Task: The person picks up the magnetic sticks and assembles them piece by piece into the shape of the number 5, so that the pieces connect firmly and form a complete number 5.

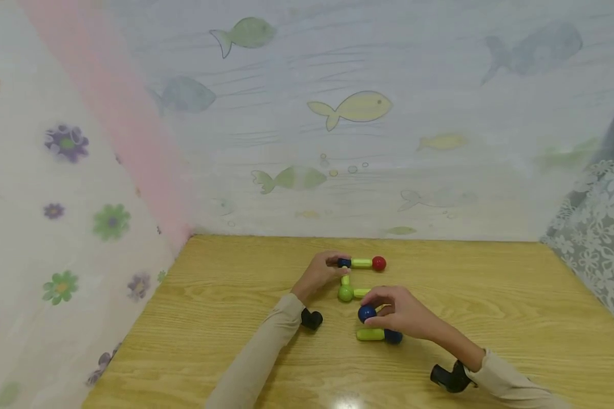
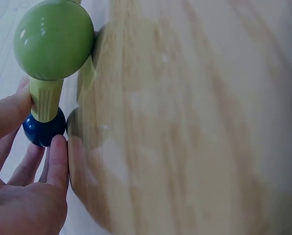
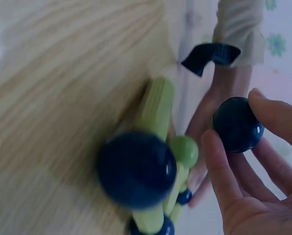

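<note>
My left hand [image 1: 323, 271] grips a blue ball [image 2: 44, 128] at the far corner of a ball-and-rod figure on the table. From that ball one yellow-green rod [image 1: 361, 263] runs to a red ball [image 1: 379, 263], another to a green ball [image 1: 345, 293]. My right hand [image 1: 401, 312] pinches a loose blue ball [image 3: 238, 125] between thumb and fingers, raised off the table. Beneath it lies a blue ball [image 1: 393, 336] with a rod [image 1: 370, 335] pointing left. In the right wrist view, a second rod links it to another blue ball [image 3: 156, 227], hidden by my hand in the head view.
The wooden table [image 1: 225, 295] meets a fish-patterned wall covering [image 1: 358, 204] at its far edge. Flowered cloth [image 1: 82, 238] hangs at the left, and lacy fabric [image 1: 606, 227] at the right. Black wrist-worn devices [image 1: 450, 378] stick out beside both forearms.
</note>
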The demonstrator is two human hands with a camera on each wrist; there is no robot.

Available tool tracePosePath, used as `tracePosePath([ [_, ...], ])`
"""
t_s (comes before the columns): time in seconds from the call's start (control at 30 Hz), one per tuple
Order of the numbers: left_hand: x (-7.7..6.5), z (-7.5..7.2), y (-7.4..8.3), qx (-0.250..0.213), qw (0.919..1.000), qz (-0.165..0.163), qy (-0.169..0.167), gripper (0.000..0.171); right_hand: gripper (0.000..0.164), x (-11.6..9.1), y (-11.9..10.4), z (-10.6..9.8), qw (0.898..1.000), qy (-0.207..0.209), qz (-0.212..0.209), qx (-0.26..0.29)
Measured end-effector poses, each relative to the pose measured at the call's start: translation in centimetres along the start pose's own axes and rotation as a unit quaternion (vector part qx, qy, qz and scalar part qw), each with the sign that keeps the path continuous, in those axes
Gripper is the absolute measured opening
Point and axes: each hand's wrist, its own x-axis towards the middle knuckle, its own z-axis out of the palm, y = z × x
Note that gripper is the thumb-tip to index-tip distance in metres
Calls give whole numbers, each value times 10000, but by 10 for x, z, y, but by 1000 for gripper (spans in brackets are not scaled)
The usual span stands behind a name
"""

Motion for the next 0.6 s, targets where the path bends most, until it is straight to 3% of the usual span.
tracePosePath([
  [0.27,1,-1,-1,33,10000,61,7,32,30,10,-3,34,9980,-146,-517,-319],
  [0.43,1,-1,-3,121,9998,160,14,32,27,13,-3,47,9911,-250,-851,-994],
  [0.6,0,-2,-2,212,9995,242,-58,32,25,15,-4,52,9828,-474,-673,-1651],
])
